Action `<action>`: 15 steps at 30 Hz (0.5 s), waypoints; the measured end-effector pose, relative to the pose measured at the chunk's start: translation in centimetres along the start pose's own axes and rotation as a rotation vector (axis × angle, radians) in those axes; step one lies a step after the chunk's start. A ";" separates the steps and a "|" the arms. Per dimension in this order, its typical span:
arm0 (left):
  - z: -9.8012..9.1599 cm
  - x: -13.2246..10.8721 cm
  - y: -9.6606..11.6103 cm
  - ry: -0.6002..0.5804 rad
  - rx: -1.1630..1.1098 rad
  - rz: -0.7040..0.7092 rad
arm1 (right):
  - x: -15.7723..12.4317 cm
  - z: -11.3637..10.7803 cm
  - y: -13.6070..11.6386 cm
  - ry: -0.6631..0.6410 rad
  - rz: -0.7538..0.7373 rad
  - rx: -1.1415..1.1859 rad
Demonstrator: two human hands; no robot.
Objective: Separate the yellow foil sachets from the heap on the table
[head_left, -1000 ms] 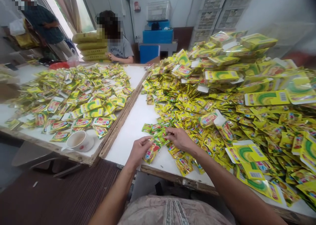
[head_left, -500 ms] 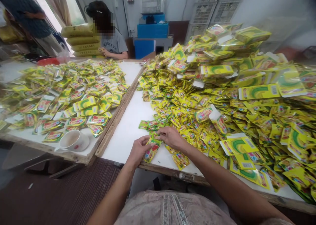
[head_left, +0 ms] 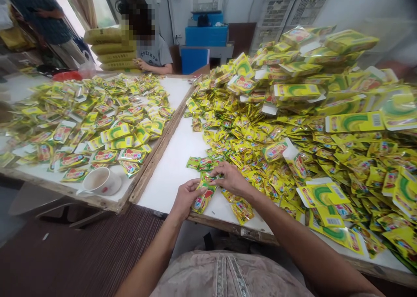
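My left hand (head_left: 187,197) is closed, thumb and fingers pinching a small yellow-green packet (head_left: 203,201) with a red fruit picture, near the table's front edge. Just beyond it, my right hand (head_left: 230,177) bends over with its fingertips pinched on a green sachet (head_left: 204,177), which touches the packet's upper end. The fingers partly cover where the two meet. Beyond my hands lie more green sachets (head_left: 193,162) on the white tabletop (head_left: 176,158). To the right of my right wrist, yellow sachets (head_left: 243,212) rest by the edge.
A large heap of yellow sachets (head_left: 254,131) fills the right side, topped with yellow boxes (head_left: 295,90). On the left table are many filled-looking boxes (head_left: 104,155) and a white cup (head_left: 100,181). A seated person (head_left: 153,53) works across; another stands far left.
The view has shifted slightly, so the scene sits a little further right. My right fingers have changed their bend slightly over the green sachet; my left hand keeps its pinch on the packet.
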State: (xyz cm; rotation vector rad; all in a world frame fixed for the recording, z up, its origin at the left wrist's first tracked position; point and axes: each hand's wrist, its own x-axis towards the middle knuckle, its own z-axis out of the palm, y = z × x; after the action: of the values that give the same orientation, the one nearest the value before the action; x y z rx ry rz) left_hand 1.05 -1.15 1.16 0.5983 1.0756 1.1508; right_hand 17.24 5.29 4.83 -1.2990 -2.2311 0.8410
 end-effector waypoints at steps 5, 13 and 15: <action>-0.2 0.1 0.0 0.018 0.008 -0.009 | 0.4 -1.6 -0.3 -0.108 -0.018 -0.065; 0.0 -0.4 -0.9 0.018 0.002 0.034 | 0.5 -1.3 -1.3 -0.208 0.103 0.011; -0.5 0.1 -1.3 -0.011 0.081 0.084 | 0.2 -0.8 -2.2 -0.173 0.106 -0.031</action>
State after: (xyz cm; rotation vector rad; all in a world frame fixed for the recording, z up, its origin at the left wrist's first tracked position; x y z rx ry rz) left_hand 1.17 -1.57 -0.11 0.7178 1.1006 1.1796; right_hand 16.24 4.89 6.90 -1.4186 -2.3315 0.9963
